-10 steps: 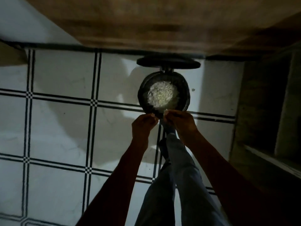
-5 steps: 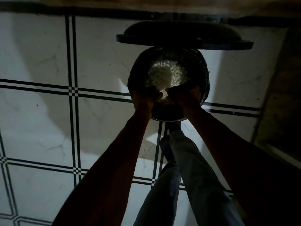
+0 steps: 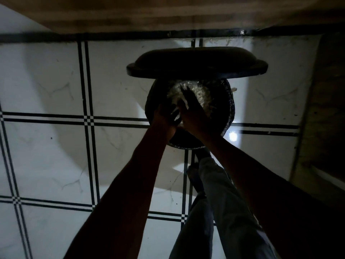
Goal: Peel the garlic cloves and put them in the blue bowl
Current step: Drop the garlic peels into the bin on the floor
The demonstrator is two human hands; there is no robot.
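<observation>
Progress check from the head view, which is the only view I get, and it's dark as anything.

Both of my hands are down over a dark round bowl (image 3: 228, 109) sitting on the tiled floor (image 3: 46, 146). I'm guessing that's the blue bowl from the task, but in this light it reads black, so I can't confirm the colour. Inside it there's a pale heap (image 3: 202, 94) that's lit up, and I honestly can't tell whether that's peeled garlic cloves, loose skins, or a mix. Too small and blown out.

Left hand (image 3: 165, 116) is at the near rim with its fingers curled, and a pale sliver shows right beside them, so it looks like that grip has something pinched, though I can't say for sure. Right hand (image 3: 190, 109) reaches further in with fingers stretched over the heap, touching or nearly touching it. Whether that grip holds anything, I can't tell.

Behind the bowl a second dark flat thing, maybe a lid or tray (image 3: 196, 64), sits just beyond it. My trouser legs (image 3: 214, 193) run up the frame below the bowl.

My read on the task: the heap suggests a good pile is already done or at least gathered. I see no whole unpeeled cloves anywhere, so what's left is anybody's guess.
</observation>
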